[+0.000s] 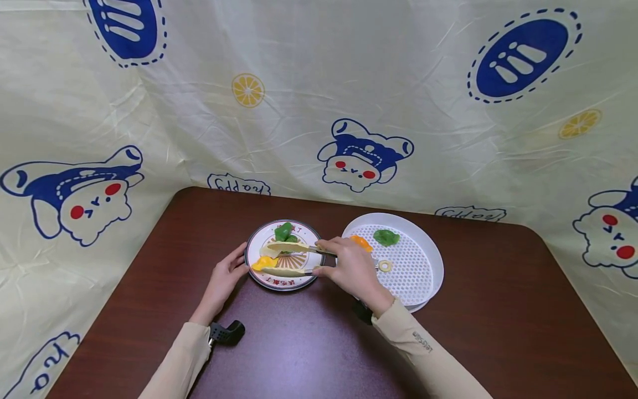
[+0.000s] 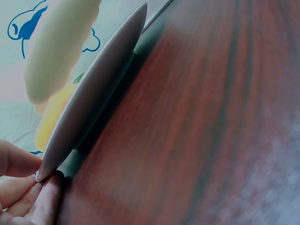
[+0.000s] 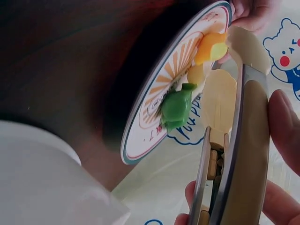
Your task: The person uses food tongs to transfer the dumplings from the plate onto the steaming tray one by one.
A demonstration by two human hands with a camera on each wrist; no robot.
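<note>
My left hand (image 1: pixel 221 282) holds the left rim of a round white plate (image 1: pixel 256 235) with a printed fan pattern. In the left wrist view the thumb lies on top of the rim and fingers beneath. On the plate lie green pieces (image 1: pixel 284 231), a yellow-orange piece (image 1: pixel 265 262) and a pale piece (image 1: pixel 269 251). With thumb and fingers, my right hand (image 1: pixel 355 271) grips beige-and-metal tongs (image 3: pixel 248 154). The tong heads are spread apart over the plate, near the yellow and pale pieces; whether they touch them I cannot tell.
Right of the plate stands a round white perforated tray (image 1: pixel 413 266), partly behind my right hand. It holds an orange piece (image 1: pixel 361 243), a green leaf-like piece (image 1: pixel 386 238) and a small pale ring (image 1: pixel 385 266). A printed cloth (image 1: pixel 289 155) hangs behind the brown table (image 1: pixel 498 310).
</note>
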